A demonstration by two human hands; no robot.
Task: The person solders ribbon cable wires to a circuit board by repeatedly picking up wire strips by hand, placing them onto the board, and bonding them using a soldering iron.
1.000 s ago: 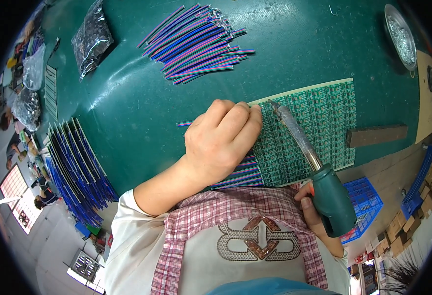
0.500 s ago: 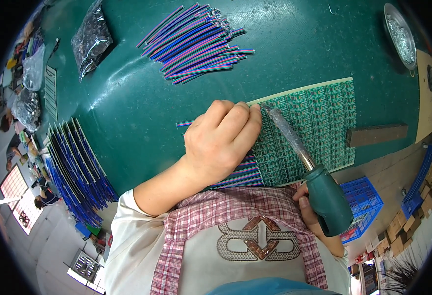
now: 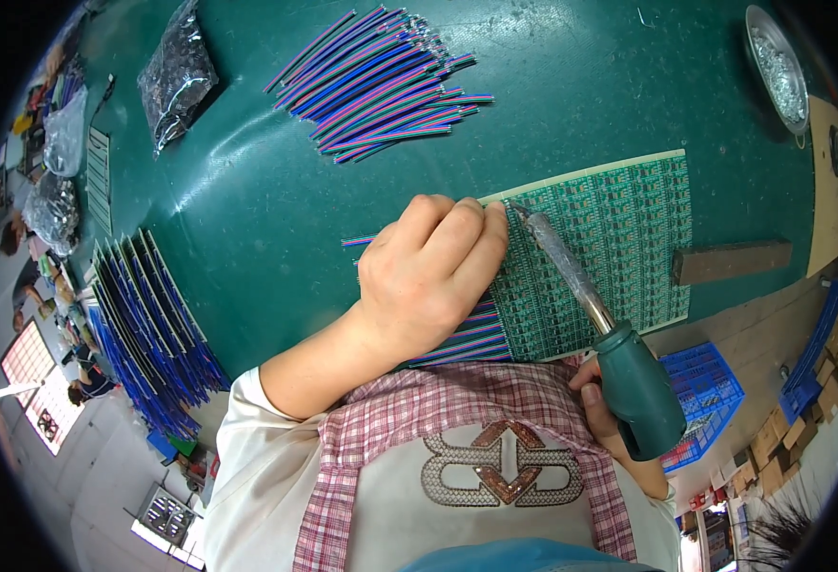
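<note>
My left hand [image 3: 429, 267] is closed in a pinch at the top left corner of a green circuit board panel [image 3: 610, 238]. It grips a striped ribbon wire, whose tail [image 3: 357, 241] pokes out left of my knuckles; the pinched end is hidden by my fingers. Other striped ribbon wires [image 3: 476, 338] lie along the panel's left edge, partly under my hand. My right hand [image 3: 598, 405], mostly hidden by the handle, is wrapped round a soldering iron [image 3: 638, 386] with a green grip. Its tip is at the panel's upper edge, beside my left fingertips.
A pile of striped ribbon wires [image 3: 381, 86] lies at the far side. Wired panels [image 3: 152, 324] stand at left, below a plastic bag [image 3: 179, 76]. A brown bar [image 3: 732, 261] touches the panel's right side. A metal dish [image 3: 776, 71] sits far right; a blue crate [image 3: 700, 400] stands below the table.
The soldering iron has shifted very slightly right and down with my right hand. My left hand stays in place at the panel corner.
</note>
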